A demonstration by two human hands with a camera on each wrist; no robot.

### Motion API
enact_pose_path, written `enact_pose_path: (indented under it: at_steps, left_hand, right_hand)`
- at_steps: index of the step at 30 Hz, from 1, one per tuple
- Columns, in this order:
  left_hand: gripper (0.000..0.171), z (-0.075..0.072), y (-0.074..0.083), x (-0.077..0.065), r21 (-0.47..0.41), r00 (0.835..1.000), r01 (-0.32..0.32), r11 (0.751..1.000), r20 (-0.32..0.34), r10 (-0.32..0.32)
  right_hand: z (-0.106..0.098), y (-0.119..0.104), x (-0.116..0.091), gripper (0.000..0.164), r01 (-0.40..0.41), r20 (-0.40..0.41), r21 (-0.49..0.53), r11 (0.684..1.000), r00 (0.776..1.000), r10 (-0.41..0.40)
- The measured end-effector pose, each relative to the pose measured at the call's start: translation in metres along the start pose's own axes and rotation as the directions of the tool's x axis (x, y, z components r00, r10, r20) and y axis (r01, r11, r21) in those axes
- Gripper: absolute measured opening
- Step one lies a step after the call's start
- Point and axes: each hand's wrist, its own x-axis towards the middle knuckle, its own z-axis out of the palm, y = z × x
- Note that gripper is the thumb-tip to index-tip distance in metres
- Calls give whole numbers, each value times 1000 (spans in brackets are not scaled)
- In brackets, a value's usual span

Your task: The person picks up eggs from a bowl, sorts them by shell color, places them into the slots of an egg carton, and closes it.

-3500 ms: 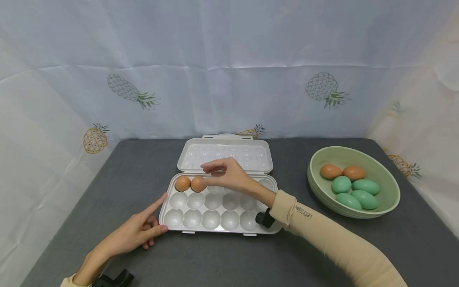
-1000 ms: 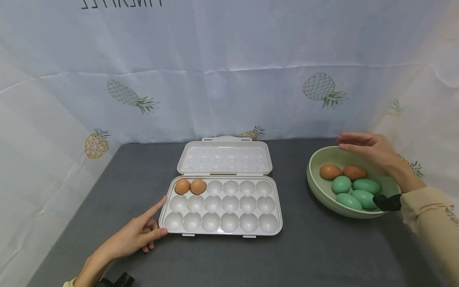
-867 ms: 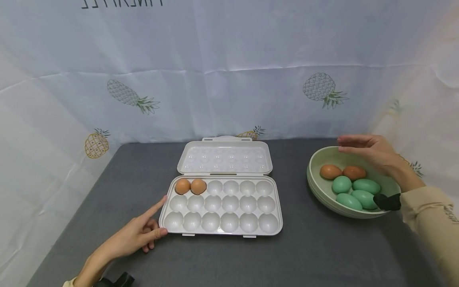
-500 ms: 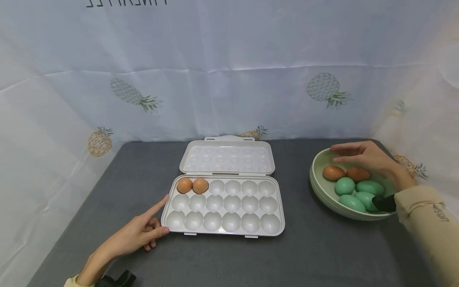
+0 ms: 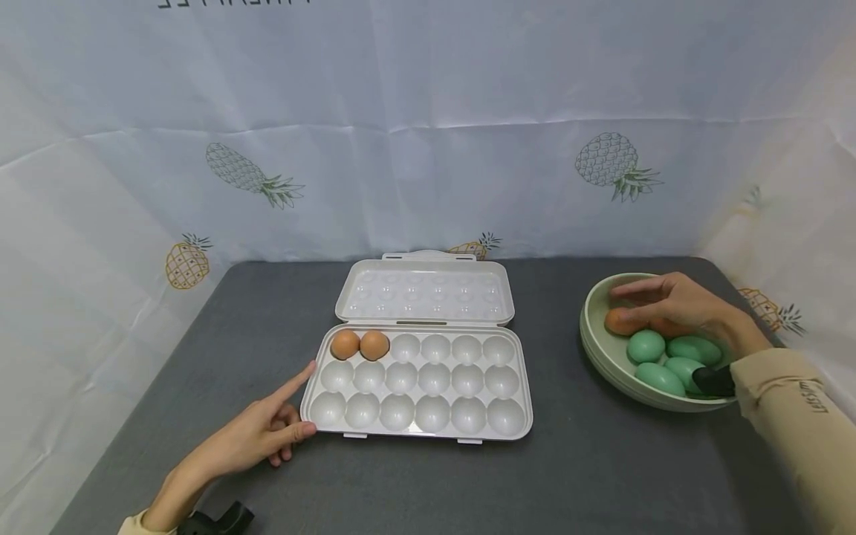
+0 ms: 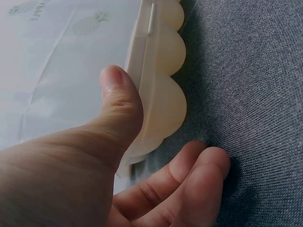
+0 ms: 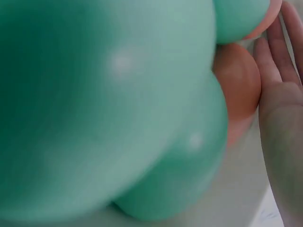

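The right hand (image 5: 692, 303) has lowered to a brown egg (image 5: 618, 324) in the bowl (image 5: 591, 365), its grip indeterminable; lifting seems not yet begun. The left hand (image 5: 257, 433), index straight, merely touches the tray (image 5: 417, 364) holding two eggs (image 5: 345, 344).

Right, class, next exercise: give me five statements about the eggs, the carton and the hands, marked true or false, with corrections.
1. The carton has two orange eggs side by side in its far row. True.
2. The carton is closed. False: its lid is open, folded back.
3. The right hand reaches into the bowl. True.
4. The left hand is holding an egg. False: the left hand is at the carton's left end, with no egg.
5. Only orange eggs lie in the bowl. False: green eggs lie there too.
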Motion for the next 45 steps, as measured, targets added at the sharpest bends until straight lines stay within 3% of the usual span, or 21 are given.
enact_pose_path:
  at_steps: [3, 6, 10, 18, 24, 37, 45]
  left_hand:
    - [88, 0, 0, 0, 2, 1000, -1, 1000, -1, 1]
    - [88, -1, 1, 0, 8, 1000, -1, 1000, -3, 1]
    - [88, -2, 2, 1, 18, 1000, -1, 1000, -3, 1]
    - [88, -1, 2, 1, 15, 1000, 8, 1000, -2, -8]
    - [89, -2, 1, 2, 13, 1000, 21, 1000, 4, -21]
    - [88, 0, 0, 1, 11, 1000, 22, 1000, 5, -22]
    - [88, 0, -2, 0, 10, 1000, 19, 1000, 3, -19]
  right_hand:
    - [-2, 1, 1, 53, 6, 74, 39, 999, 997, -9]
    - [-4, 5, 4, 49, 64, 137, 51, 997, 988, -70]
    - [-4, 9, 8, 45, 130, 163, 40, 991, 977, -134]
    - [1, 4, 13, 58, 46, 65, -203, 978, 997, -33]
    - [6, -1, 13, 54, 35, 17, -304, 952, 999, -31]
    - [13, -18, 13, 52, 28, 30, -264, 964, 999, -21]
    - [14, -23, 9, 51, 72, 38, -181, 981, 997, -66]
